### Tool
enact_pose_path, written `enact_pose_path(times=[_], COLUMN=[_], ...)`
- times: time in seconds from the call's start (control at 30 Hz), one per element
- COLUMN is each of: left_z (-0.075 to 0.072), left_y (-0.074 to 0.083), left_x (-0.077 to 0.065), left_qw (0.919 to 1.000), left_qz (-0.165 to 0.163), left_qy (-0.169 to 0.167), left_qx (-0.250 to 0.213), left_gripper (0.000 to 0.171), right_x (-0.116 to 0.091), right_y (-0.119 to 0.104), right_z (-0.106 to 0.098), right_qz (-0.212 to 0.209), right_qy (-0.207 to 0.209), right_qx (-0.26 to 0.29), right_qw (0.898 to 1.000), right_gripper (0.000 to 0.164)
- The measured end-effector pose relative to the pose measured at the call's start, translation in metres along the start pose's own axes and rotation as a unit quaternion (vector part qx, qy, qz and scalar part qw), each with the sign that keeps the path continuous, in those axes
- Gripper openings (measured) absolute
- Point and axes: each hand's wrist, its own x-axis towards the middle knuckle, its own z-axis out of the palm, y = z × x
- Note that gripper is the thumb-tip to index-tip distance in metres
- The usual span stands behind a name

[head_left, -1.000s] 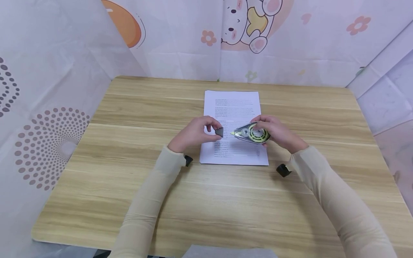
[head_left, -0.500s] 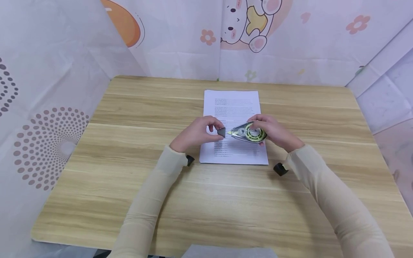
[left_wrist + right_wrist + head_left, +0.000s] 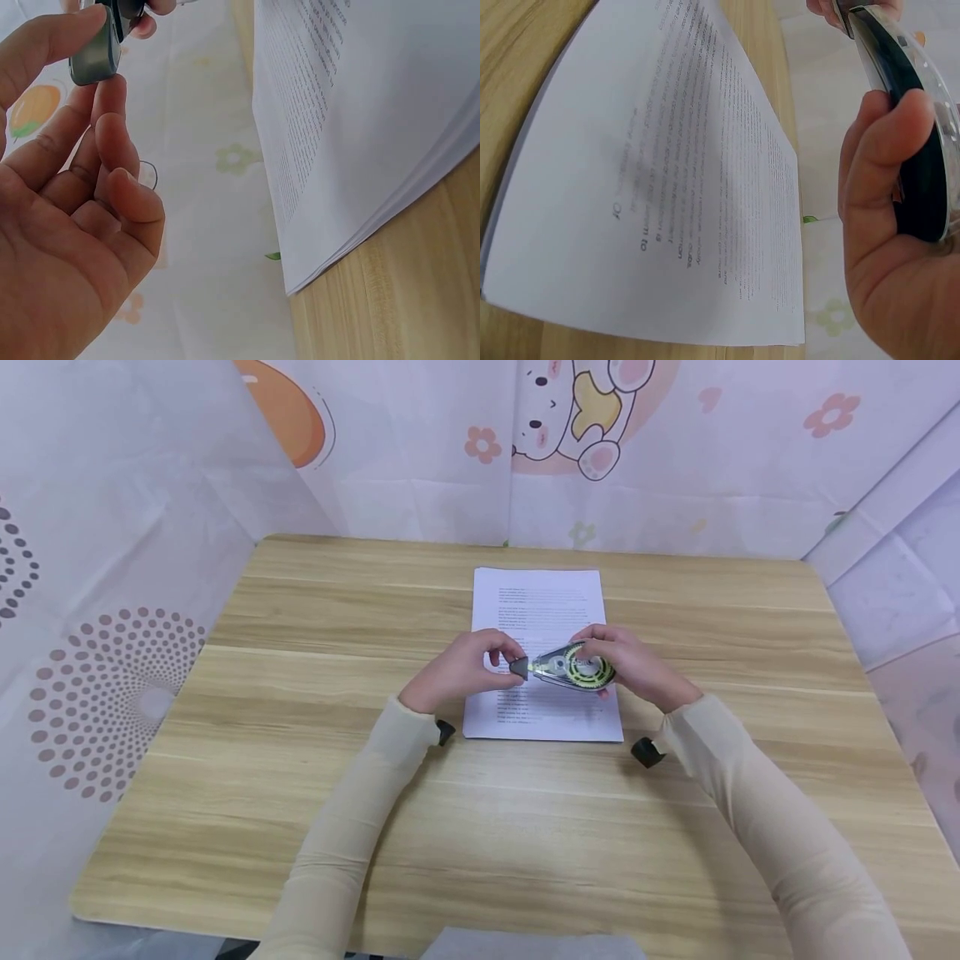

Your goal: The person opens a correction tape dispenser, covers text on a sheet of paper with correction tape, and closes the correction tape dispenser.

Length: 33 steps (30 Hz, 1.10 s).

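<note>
In the head view my left hand (image 3: 467, 670) pinches a small dark grey cap (image 3: 519, 667) between thumb and fingertips. My right hand (image 3: 636, 665) grips a correction tape dispenser (image 3: 576, 667), a clear, drop-shaped body with a yellow-green wheel inside. The dispenser's narrow tip points left and meets the open side of the cap; how far it sits inside I cannot tell. Both are held above a stack of printed paper (image 3: 543, 720). The left wrist view has the cap (image 3: 96, 58) at its upper left; the right wrist view has the dispenser's dark edge (image 3: 922, 180) against my curled fingers.
The paper stack lies on a wood-grain table (image 3: 510, 843), near its back edge. Behind it hangs a white curtain (image 3: 420, 510) with cartoon prints. A black wrist piece (image 3: 648, 752) sticks out under the right sleeve.
The right hand has moved the dispenser left, while the left hand has shifted slightly right with the cap. The gap between tip and cap has closed.
</note>
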Motion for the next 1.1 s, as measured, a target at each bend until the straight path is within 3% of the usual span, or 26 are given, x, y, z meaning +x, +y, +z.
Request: enact_pose_path(times=[0.6, 1.1], left_z=[0.0022, 0.0032], left_y=[0.0083, 0.0095], left_x=[0.0007, 0.0005], left_qw=[0.9998, 0.9988], left_qz=[0.011, 0.036], left_qy=[0.008, 0.019], left_qx=[0.012, 0.027], left_gripper=[0.026, 0.024], right_x=[0.0015, 0.0022], right_y=[-0.0021, 0.0007], right_z=[0.0033, 0.0067], right_qz=[0.004, -0.02], right_qy=[-0.004, 0.006], right_qx=[0.0, 0.013], right_qw=[1.0, 1.0], right_gripper=[0.024, 0.021])
